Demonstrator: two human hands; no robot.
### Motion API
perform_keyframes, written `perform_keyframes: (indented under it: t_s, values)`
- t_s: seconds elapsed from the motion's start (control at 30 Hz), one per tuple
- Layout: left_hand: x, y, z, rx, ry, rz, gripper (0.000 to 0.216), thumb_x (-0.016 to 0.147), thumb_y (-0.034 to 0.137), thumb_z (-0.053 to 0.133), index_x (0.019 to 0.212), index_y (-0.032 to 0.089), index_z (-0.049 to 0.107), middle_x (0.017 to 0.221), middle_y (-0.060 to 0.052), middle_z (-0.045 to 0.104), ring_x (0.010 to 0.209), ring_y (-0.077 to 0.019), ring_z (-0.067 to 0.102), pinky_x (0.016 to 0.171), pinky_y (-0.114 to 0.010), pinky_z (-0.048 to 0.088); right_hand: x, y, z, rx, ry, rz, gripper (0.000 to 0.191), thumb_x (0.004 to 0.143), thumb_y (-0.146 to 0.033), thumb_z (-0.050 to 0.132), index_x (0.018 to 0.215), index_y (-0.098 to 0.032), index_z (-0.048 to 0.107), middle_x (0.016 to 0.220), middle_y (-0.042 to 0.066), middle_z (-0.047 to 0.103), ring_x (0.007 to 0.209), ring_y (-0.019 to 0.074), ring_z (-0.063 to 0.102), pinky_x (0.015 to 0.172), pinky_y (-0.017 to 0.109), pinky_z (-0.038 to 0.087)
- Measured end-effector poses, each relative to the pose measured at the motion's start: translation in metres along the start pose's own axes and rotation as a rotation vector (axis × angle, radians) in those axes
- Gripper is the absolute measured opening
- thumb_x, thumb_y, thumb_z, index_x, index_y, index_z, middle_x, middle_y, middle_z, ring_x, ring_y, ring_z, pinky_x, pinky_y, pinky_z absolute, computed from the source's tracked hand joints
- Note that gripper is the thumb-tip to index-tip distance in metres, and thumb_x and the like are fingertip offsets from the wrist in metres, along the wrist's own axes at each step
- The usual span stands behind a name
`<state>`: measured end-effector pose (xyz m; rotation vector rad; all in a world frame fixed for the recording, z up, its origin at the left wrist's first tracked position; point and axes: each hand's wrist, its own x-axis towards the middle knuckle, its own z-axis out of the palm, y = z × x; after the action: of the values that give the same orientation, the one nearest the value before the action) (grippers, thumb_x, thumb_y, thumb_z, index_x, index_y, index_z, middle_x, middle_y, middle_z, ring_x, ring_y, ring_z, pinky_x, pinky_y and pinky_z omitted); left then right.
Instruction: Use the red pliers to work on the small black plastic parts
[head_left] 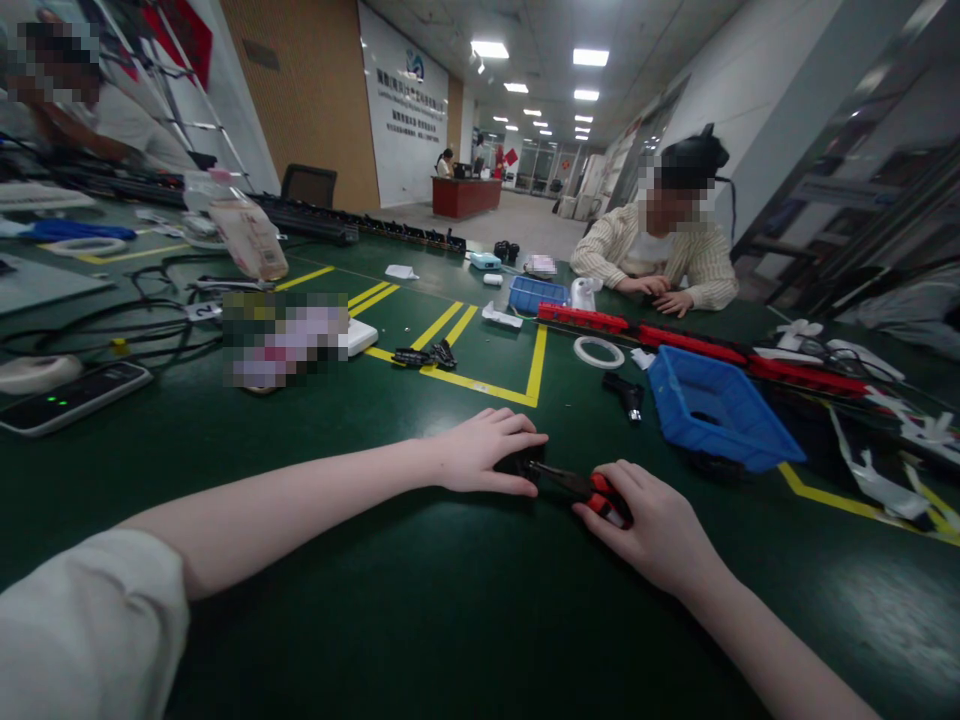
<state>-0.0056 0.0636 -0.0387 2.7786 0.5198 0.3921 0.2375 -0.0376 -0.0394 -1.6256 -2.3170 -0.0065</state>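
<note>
My left hand (491, 450) rests low over the green table, its fingers closed round a small black part (519, 462) that they largely cover. From the right, my right hand (649, 515) grips the red-and-black handles of a pair of pliers (566, 482). The pliers' dark jaws point left and reach the black part at my left fingertips; whether they bite on it cannot be made out. Beyond my hands lies a small cluster of black parts (426, 355) beside the yellow tape. A black tool with a shiny metal end (624, 397) lies past my right hand.
A blue bin (720, 405) stands at the right, near a white tape ring (598, 351) and a long row of red strips (581, 317). Cables (112, 330), a phone-like device (75, 395) and a bottle (251, 235) occupy the left. Another person (660, 230) sits opposite.
</note>
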Motion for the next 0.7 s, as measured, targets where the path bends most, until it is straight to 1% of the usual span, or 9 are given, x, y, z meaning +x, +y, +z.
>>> perform_keyframes:
  t_s: [0.27,0.33,0.43,0.53,0.63,0.7]
  values:
    - [-0.0001,0.0006,0.0006,0.009,0.026,0.004,0.066,0.084,0.056,0.057,0.132,0.012,0.048,0.127,-0.014,0.053,0.114,-0.0272,0.050,0.097,-0.039,0.040,0.0020,-0.0011,-0.0028,-0.002,-0.040,-0.015,0.029,0.083,-0.047,0.053,0.094,-0.021,0.058,0.085,0.006,0.062,0.073,0.0183,0.059,0.061,0.031,0.048]
    - [-0.0002,0.0008,0.0013,0.007,0.053,0.027,0.062,0.084,0.053,0.059,0.130,0.012,0.050,0.129,-0.013,0.053,0.117,-0.0262,0.050,0.099,-0.038,0.040,0.0018,-0.0006,-0.0023,0.003,-0.041,-0.003,0.029,0.083,-0.047,0.053,0.095,-0.021,0.058,0.086,0.006,0.063,0.073,0.0181,0.060,0.061,0.030,0.048]
    - [-0.0007,0.0013,0.0021,0.024,0.095,0.107,0.051,0.085,0.045,0.061,0.125,0.015,0.053,0.128,-0.011,0.056,0.117,-0.0232,0.052,0.099,-0.034,0.041,0.0015,0.0007,-0.0013,0.006,-0.044,0.003,0.030,0.083,-0.048,0.053,0.096,-0.022,0.058,0.087,0.006,0.063,0.074,0.0181,0.060,0.061,0.030,0.048]
    - [-0.0017,0.0017,0.0029,0.060,0.108,0.164,0.041,0.085,0.041,0.062,0.118,0.017,0.057,0.120,-0.008,0.062,0.106,-0.0211,0.060,0.091,-0.031,0.046,0.0011,0.0019,-0.0007,0.005,-0.045,0.004,0.030,0.083,-0.048,0.053,0.096,-0.022,0.058,0.087,0.006,0.063,0.074,0.0185,0.060,0.062,0.031,0.049]
    - [-0.0029,0.0017,0.0037,0.074,0.093,0.160,0.037,0.086,0.040,0.061,0.113,0.016,0.058,0.114,-0.007,0.064,0.093,-0.0189,0.065,0.077,-0.028,0.050,0.0006,0.0018,-0.0011,0.005,-0.050,0.016,0.031,0.082,-0.048,0.053,0.097,-0.022,0.058,0.087,0.006,0.063,0.074,0.0188,0.060,0.062,0.032,0.049]
    - [-0.0034,0.0015,0.0039,0.065,0.095,0.164,0.034,0.087,0.040,0.060,0.111,0.015,0.059,0.110,-0.007,0.066,0.091,-0.0181,0.066,0.074,-0.026,0.050,0.0005,0.0009,-0.0017,0.007,-0.056,0.024,0.031,0.082,-0.048,0.053,0.096,-0.021,0.058,0.086,0.005,0.063,0.074,0.0188,0.060,0.062,0.032,0.049]
